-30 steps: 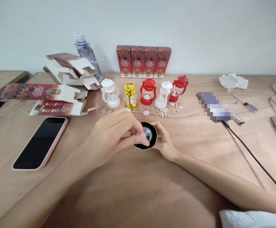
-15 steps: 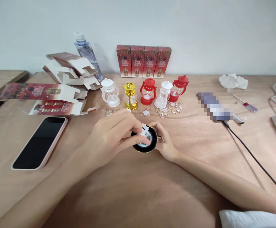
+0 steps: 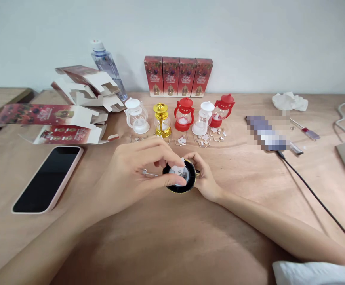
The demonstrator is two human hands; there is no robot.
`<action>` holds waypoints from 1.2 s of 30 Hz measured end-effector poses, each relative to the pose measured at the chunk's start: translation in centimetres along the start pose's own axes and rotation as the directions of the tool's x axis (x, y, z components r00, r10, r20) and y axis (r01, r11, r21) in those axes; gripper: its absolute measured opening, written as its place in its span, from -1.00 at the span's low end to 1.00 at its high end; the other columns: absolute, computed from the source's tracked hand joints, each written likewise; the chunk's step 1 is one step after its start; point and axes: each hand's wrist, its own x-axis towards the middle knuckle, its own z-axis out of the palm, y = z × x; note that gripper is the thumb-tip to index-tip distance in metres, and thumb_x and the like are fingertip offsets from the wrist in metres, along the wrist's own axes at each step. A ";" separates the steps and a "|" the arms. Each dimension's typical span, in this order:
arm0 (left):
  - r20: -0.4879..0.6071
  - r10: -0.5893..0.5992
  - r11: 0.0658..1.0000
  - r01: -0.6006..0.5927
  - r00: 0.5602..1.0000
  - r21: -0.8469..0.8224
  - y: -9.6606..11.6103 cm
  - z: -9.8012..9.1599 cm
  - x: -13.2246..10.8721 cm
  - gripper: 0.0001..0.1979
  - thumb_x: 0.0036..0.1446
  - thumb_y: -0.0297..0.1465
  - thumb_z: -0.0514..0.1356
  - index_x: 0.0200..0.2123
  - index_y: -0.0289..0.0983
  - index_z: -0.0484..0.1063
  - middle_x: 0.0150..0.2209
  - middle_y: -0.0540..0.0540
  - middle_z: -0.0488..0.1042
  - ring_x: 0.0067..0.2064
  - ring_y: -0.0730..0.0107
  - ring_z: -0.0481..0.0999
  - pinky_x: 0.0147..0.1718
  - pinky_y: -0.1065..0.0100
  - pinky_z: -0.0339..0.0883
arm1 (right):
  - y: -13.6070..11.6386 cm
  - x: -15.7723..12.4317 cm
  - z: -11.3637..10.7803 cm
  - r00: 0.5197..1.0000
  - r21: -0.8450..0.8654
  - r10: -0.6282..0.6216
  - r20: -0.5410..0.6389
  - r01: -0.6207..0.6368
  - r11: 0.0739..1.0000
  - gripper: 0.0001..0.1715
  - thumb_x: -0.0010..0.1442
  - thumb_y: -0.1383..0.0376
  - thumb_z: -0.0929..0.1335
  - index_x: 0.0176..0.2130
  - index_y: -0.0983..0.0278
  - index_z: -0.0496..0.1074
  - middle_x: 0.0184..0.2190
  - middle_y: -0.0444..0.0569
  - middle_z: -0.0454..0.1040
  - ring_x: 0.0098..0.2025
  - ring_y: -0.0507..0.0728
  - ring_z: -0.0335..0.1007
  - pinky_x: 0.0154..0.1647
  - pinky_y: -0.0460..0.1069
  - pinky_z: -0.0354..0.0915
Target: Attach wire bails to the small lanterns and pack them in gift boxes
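Observation:
My right hand (image 3: pixel 206 180) is wrapped round a black lantern (image 3: pixel 168 184) with gold edging, its round underside turned up towards me. A small gold loop sticks out at its right side. In the middle of that underside sits a white plastic piece (image 3: pixel 176 170), partly covered by fingers. My left hand (image 3: pixel 139 166) has its thumb and forefinger closed on this piece, thumb at the near side and forefinger at the far side. Under the left palm, a thin metal hanger (image 3: pixel 150 173) with a small part beside it shows on the table.
Behind my hands stand white lanterns (image 3: pixel 137 116), a gold lantern (image 3: pixel 162 120) and red lanterns (image 3: pixel 184 114), with small parts before them. Red boxes (image 3: pixel 170 77) line the wall. Opened cartons (image 3: pixel 80 89), a bottle (image 3: pixel 108 65) and a phone (image 3: pixel 48 180) lie left; a screwdriver (image 3: pixel 309 132) lies right.
The white piece, which stood up between my left fingertips, now sits lower in the lantern's underside. My left forefinger has moved slightly right over it. My right hand keeps its hold.

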 end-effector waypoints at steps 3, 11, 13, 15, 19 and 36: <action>0.036 -0.016 1.000 0.017 0.999 -0.019 0.2 -0.1 0.0 -0.91 0.10 -0.43 0.30 -0.27 -0.21 0.51 -0.33 0.04 0.54 -0.36 0.53 0.45 -0.38 0.49 0.33 | 0.1 0.0 -0.1 1.000 -0.029 0.001 0.003 -0.001 1.000 -0.49 -0.15 0.24 0.54 -0.26 0.20 0.26 -0.37 -0.17 0.38 -0.37 0.03 0.26 -0.33 -0.06 0.20; 0.010 -0.054 0.999 0.054 0.998 0.006 0.3 -0.1 0.0 -0.91 0.20 -0.40 0.21 -0.30 -0.21 0.53 -0.39 0.04 0.56 -0.39 0.51 0.46 -0.41 0.48 0.31 | 0.1 0.0 -0.1 1.000 -0.021 0.006 0.006 -0.006 1.000 -0.46 -0.17 0.22 0.55 -0.26 0.19 0.25 -0.38 -0.18 0.36 -0.37 0.03 0.28 -0.31 -0.06 0.22; 0.032 -0.024 0.998 0.022 0.999 0.054 0.3 -0.2 0.0 -0.87 0.23 -0.43 0.17 -0.30 -0.21 0.54 -0.36 0.01 0.56 -0.36 0.49 0.47 -0.38 0.46 0.33 | 0.1 0.0 -0.1 1.000 -0.023 0.012 0.009 -0.011 1.000 -0.47 -0.17 0.22 0.54 -0.26 0.19 0.26 -0.36 -0.17 0.37 -0.36 0.04 0.29 -0.30 -0.05 0.23; 0.072 0.019 0.994 -0.027 0.997 0.103 0.2 -0.3 0.0 -0.82 0.26 -0.44 0.12 -0.29 -0.22 0.55 -0.34 -0.03 0.55 -0.34 0.46 0.48 -0.37 0.44 0.34 | 0.1 0.0 -0.1 1.000 -0.032 0.016 0.008 -0.016 0.999 -0.46 -0.17 0.20 0.55 -0.26 0.19 0.25 -0.35 -0.16 0.39 -0.34 0.05 0.30 -0.29 -0.03 0.25; 0.104 0.072 0.980 -0.090 0.992 0.176 0.2 -0.2 -0.2 -0.79 0.27 -0.44 0.10 -0.29 -0.25 0.55 -0.36 -0.06 0.49 -0.35 0.46 0.46 -0.39 0.43 0.31 | 0.0 0.0 0.0 1.000 -0.035 0.017 0.017 -0.017 0.999 -0.45 -0.17 0.17 0.55 -0.26 0.19 0.25 -0.34 -0.15 0.40 -0.30 0.07 0.34 -0.27 -0.02 0.27; 0.091 0.105 0.964 -0.124 0.990 0.236 0.2 0.1 -0.3 -0.86 0.24 -0.48 0.13 -0.29 -0.29 0.50 -0.33 -0.06 0.49 -0.32 0.43 0.44 -0.37 0.41 0.30 | -0.2 0.1 0.2 1.000 -0.006 0.020 0.017 -0.020 1.000 -0.44 -0.20 0.17 0.56 -0.29 0.19 0.24 -0.39 -0.18 0.39 -0.33 0.06 0.35 -0.29 -0.03 0.28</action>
